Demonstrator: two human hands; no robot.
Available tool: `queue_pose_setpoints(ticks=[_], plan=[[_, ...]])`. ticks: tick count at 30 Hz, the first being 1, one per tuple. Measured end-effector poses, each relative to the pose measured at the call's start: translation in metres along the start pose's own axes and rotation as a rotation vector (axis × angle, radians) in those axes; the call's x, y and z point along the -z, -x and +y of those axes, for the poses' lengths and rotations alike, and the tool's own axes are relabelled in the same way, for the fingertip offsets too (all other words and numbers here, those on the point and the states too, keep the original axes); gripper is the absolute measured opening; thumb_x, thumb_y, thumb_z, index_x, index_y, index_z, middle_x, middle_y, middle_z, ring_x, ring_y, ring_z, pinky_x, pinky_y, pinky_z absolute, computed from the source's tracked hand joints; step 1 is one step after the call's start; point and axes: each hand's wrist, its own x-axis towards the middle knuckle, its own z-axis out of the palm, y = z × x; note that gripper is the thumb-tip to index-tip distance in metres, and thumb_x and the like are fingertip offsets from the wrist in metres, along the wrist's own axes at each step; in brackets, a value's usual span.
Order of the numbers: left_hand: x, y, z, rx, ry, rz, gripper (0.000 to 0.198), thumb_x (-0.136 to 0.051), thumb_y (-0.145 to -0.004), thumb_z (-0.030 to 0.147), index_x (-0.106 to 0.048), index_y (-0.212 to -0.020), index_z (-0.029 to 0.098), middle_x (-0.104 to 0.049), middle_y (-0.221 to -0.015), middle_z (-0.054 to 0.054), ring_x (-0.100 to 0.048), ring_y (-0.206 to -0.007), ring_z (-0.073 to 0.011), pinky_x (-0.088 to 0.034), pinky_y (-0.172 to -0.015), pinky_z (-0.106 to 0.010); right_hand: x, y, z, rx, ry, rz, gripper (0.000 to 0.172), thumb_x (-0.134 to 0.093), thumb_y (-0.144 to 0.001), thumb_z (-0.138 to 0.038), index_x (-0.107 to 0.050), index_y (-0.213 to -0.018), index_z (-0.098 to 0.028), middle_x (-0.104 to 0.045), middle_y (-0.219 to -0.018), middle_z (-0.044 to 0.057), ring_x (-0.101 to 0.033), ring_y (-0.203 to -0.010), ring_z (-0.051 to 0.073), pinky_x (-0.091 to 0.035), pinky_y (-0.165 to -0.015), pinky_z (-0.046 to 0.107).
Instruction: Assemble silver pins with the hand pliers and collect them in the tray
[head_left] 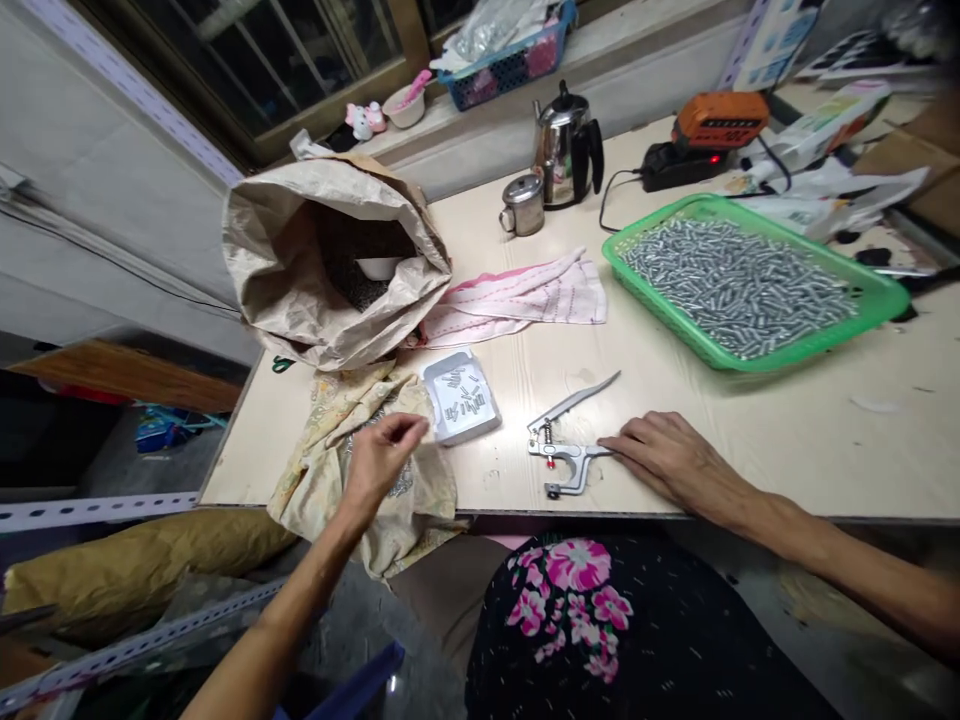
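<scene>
My left hand [382,455] is raised over a patterned cloth [315,455] that has small metal pieces on it. Its thumb and fingers are pinched together; anything between them is too small to make out. Just beyond stands a small white tray [486,418] with several small metal pins in it. My right hand [667,458] lies low on the table, its fingers closed over the end of one handle of silver snap-type pliers [574,458]. The pliers lie with handles spread, a spring and a red part showing near the jaw. My right thumb is hidden.
A big paper sack [270,270] holds dark small pieces and a white scoop. A green basket [675,335] full of metal pins sits at right. Behind are a pink towel [532,300], metal cup [523,207], kettle [562,150] and orange battery on a charger [679,168]. The table's front edge is near.
</scene>
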Motion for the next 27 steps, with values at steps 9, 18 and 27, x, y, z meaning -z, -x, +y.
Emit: queue_pose_setpoints(ticks=[9, 18, 27], plan=[[-0.117, 0.047, 0.061, 0.376, 0.492, -0.397, 0.043, -0.076, -0.066, 0.054, -0.074, -0.077, 0.012, -0.065, -0.064, -0.002, -0.049, -0.054, -0.0099, -0.038, -0.053, -0.022, 0.007, -0.007, -0.004, 0.020, 0.083, 0.029, 0.022, -0.044, -0.099, -0.014, -0.066, -0.098, -0.019, -0.060, -0.079, 0.004, -0.044, -0.080, 0.020, -0.029, -0.074, 0.035], [-0.129, 0.049, 0.055, 0.369, 0.347, -0.427, 0.050, -0.074, -0.068, 0.060, -0.075, -0.080, 0.011, -0.063, -0.064, -0.002, -0.045, -0.054, -0.0098, -0.031, -0.049, -0.021, 0.009, -0.006, -0.007, 0.034, 0.044, 0.070, 0.026, -0.040, -0.098, -0.008, -0.065, -0.095, -0.015, -0.056, -0.078, 0.005, -0.044, -0.075, 0.019, -0.030, -0.072, 0.032], [-0.122, 0.041, 0.062, 0.253, 0.073, -0.484, 0.040, -0.068, -0.074, 0.053, -0.073, -0.072, 0.014, -0.061, -0.059, -0.002, -0.049, -0.054, -0.0125, -0.031, -0.048, -0.022, 0.012, -0.008, -0.006, -0.025, -0.106, -0.026, 0.024, -0.041, -0.097, -0.007, -0.063, -0.091, -0.015, -0.054, -0.081, 0.005, -0.044, -0.074, 0.019, -0.033, -0.070, 0.032]])
